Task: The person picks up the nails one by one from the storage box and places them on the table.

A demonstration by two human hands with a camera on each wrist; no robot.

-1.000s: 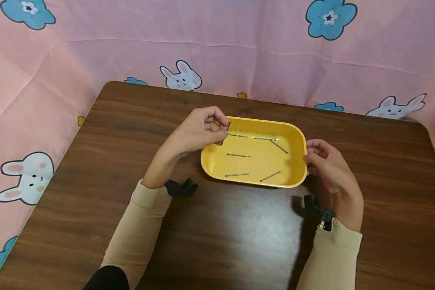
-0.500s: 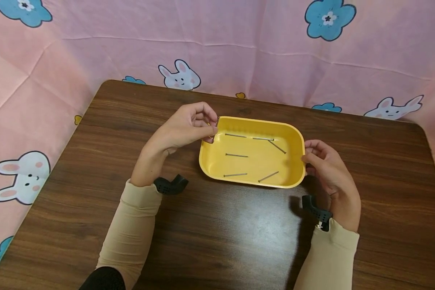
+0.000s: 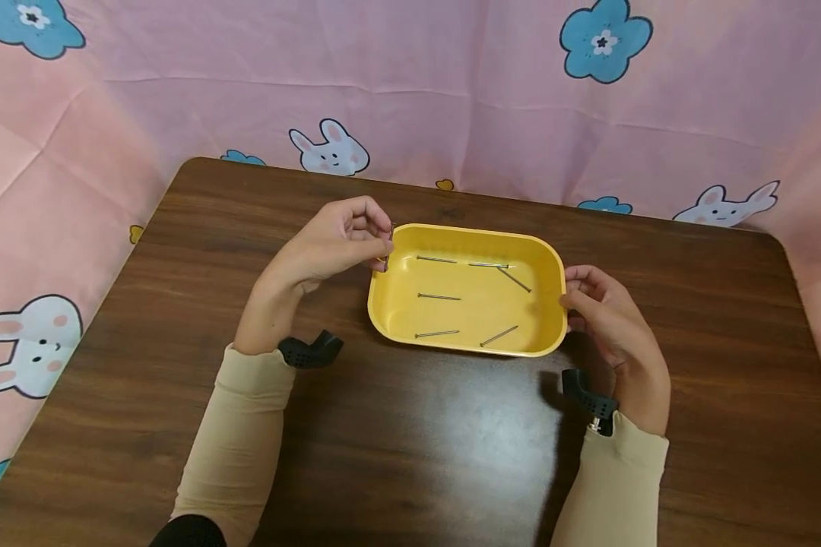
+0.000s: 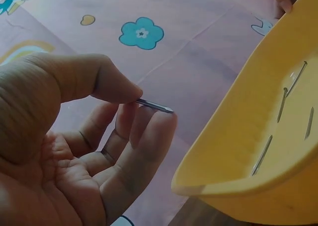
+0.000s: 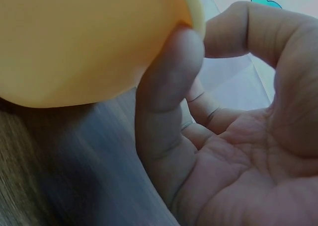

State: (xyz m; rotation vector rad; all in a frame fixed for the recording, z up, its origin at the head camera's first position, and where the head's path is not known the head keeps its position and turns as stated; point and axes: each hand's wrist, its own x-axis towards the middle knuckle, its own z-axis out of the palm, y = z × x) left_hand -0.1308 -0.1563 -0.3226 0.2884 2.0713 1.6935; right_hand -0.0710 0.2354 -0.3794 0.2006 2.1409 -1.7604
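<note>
Yellow plastic forms the shallow tray (image 3: pixel 467 349) that sits near the middle of the dark wooden table (image 3: pixel 410 456), with five nails (image 3: pixel 439 296) lying loose on its floor. The left hand (image 3: pixel 328 247) hovers just beside the tray's far left corner, its thumb and fingertips pinching one more nail (image 4: pixel 154 106), which is held off the table and outside the tray. The right hand (image 3: pixel 609 319) is at the tray's right edge; its thumb presses against the outer wall and the fingers curl towards the rim, steadying the tray. Beige sleeves (image 3: pixel 242 441) cover both forearms, each with a black camera mount (image 3: pixel 308 352) at the wrist. Behind the table hangs a pink cloth (image 3: pixel 410 99) printed with rabbits and blue flowers.
</note>
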